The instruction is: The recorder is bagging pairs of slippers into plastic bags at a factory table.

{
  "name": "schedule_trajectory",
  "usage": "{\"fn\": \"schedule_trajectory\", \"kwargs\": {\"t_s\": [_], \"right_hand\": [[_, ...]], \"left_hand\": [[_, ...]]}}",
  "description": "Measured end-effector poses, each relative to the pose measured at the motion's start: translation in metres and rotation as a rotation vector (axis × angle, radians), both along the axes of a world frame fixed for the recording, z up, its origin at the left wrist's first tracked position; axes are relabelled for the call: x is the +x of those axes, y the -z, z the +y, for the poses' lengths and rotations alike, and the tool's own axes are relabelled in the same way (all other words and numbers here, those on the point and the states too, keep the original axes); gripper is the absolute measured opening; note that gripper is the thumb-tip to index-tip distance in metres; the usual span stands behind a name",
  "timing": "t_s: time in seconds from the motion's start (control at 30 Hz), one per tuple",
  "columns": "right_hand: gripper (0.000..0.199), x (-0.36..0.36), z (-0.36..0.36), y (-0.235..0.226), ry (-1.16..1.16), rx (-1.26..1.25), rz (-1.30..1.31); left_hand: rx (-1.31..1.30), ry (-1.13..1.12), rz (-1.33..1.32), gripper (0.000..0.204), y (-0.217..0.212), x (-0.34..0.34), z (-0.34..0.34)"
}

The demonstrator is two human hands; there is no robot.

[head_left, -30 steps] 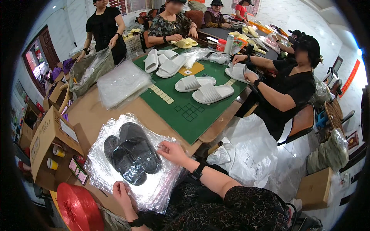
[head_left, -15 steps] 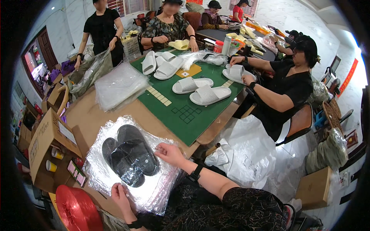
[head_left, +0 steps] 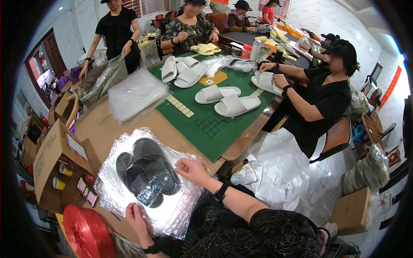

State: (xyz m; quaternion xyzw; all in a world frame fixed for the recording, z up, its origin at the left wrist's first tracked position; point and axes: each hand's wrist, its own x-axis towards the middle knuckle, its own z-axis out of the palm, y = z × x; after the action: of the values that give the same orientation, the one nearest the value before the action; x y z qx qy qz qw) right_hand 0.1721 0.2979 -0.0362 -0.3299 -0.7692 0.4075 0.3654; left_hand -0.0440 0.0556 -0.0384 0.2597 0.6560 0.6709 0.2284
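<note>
A pair of black slippers [head_left: 148, 172] lies inside a clear plastic bag [head_left: 172, 205], one slipper partly overlapping the other. Shiny, wrinkled layers of similar film are stacked beneath them. At the bag's right side my right hand [head_left: 192, 171] has thumb and fingertips pinched together on the thin plastic. My left hand [head_left: 137, 220] is closed at the lower left edge of the bag, its fingertips gripping the film below the slippers. Glare on the plastic hides exactly where its edges run.
An open cardboard box [head_left: 56, 165] with paper cups stands left, beside a phone [head_left: 87, 191] and a red twine roll [head_left: 86, 232]. Ahead lie a stack of clear bags [head_left: 137, 95] and white slippers [head_left: 237, 105] on a green mat [head_left: 206, 137]. Co-workers surround the tables.
My hands and the bagged slippers stay almost in place. Across the table, a co-worker's hand has lifted off the yellow slippers; the co-worker at right has shifted a hand on a white slipper.
</note>
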Motion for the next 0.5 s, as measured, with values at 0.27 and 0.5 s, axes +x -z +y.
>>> {"fn": "schedule_trajectory", "kwargs": {"t_s": [0.27, 0.5], "right_hand": [[0.028, 0.0013, -0.0002, -0.0045, 0.005, -0.016, -0.023], [0.028, 0.0021, -0.0008, -0.0053, -0.012, -0.023, 0.002]], "left_hand": [[-0.003, 0.013, 0.032, 0.009, -0.0020, 0.0003, 0.0002], [0.009, -0.001, 0.055, 0.013, -0.0020, 0.0015, 0.0008]]}}
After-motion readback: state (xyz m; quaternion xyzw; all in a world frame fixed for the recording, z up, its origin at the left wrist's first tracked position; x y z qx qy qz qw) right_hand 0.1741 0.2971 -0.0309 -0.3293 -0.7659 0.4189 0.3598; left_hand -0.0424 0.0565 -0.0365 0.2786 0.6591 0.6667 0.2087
